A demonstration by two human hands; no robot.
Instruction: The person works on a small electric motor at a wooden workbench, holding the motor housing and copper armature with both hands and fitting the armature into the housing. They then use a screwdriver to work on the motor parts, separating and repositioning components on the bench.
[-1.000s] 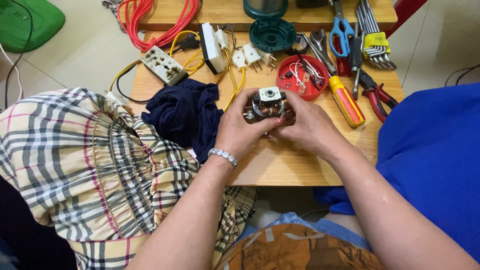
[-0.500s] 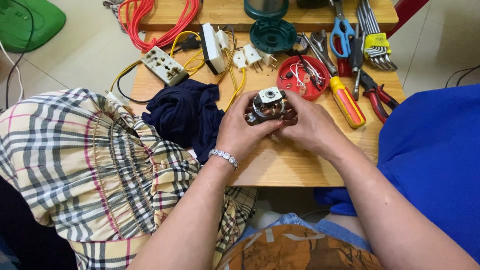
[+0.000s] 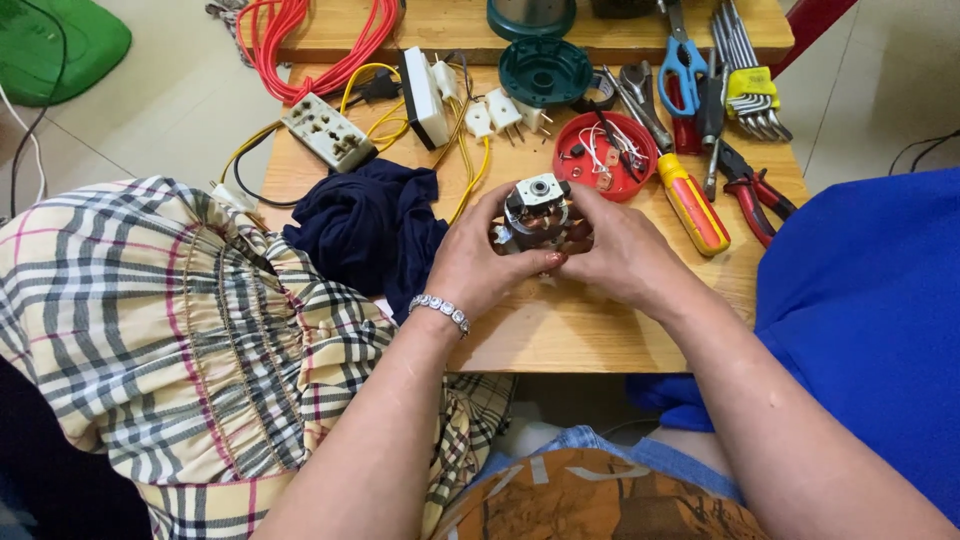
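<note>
Both my hands hold a small electric motor (image 3: 538,212) with a white top plate and copper windings, just above the wooden table (image 3: 560,330). My left hand (image 3: 480,258), with a beaded bracelet at the wrist, cups the motor from the left. My right hand (image 3: 620,250) wraps it from the right, fingers on its far side. The motor's lower part is hidden by my fingers.
A dark blue cloth (image 3: 370,225) lies left of my hands. Behind are a red lid with small parts (image 3: 600,160), an orange-handled screwdriver (image 3: 690,200), red pliers (image 3: 755,200), blue scissors (image 3: 680,65), hex keys (image 3: 745,85), a teal base (image 3: 545,70), white plugs, a socket strip (image 3: 328,130) and red cable (image 3: 320,40).
My hands and the motor have stayed in the same spot; the fingers shift slightly around the motor.
</note>
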